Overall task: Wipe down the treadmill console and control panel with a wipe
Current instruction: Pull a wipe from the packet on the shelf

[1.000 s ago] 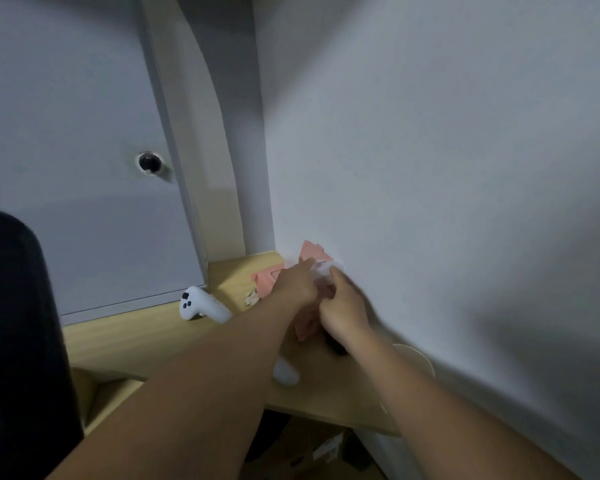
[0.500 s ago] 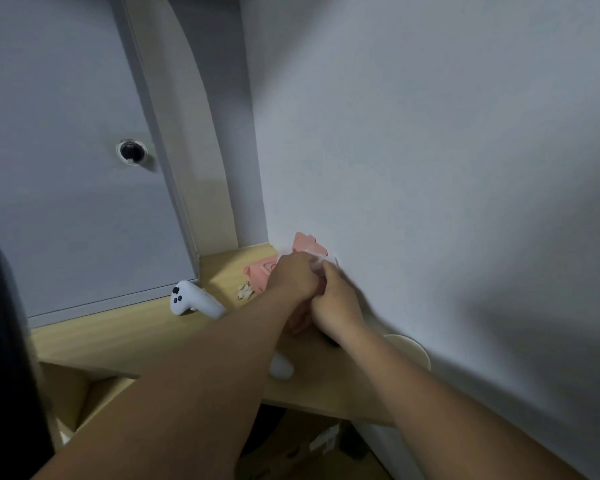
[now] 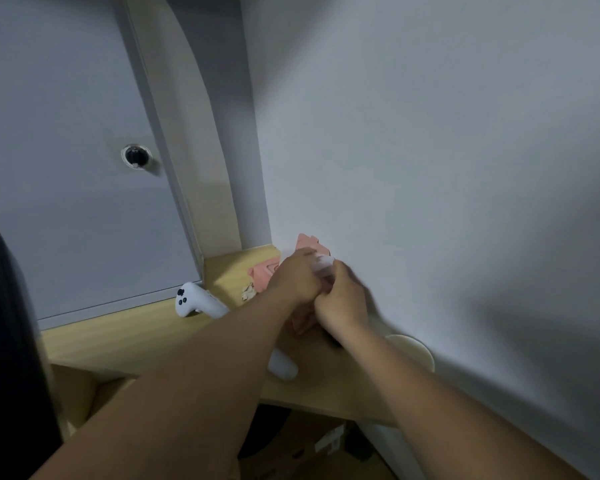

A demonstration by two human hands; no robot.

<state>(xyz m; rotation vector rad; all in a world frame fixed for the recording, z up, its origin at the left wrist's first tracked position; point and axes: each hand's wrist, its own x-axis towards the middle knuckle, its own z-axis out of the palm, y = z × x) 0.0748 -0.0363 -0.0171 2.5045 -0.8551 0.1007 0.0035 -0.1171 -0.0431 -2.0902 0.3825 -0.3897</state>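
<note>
Wooden desk [image 3: 136,337]: right hand [image 3: 342,299] seemingly pinches blurry white wipe [image 3: 321,263].

Nothing is readable; the label [image 3: 329,441] on the cardboard box [image 3: 291,459] is blurred.

The scene is dimly lit, with a cool grey cast; a broad soft shadow is thrown across the wall [image 3: 499,323] at lower right; the left hand [image 3: 297,280], right hand [image 3: 342,299] and wipe [image 3: 321,263] are smeared by motion blur; the post [image 3: 194,133] is bowed by the wide lens.
</note>
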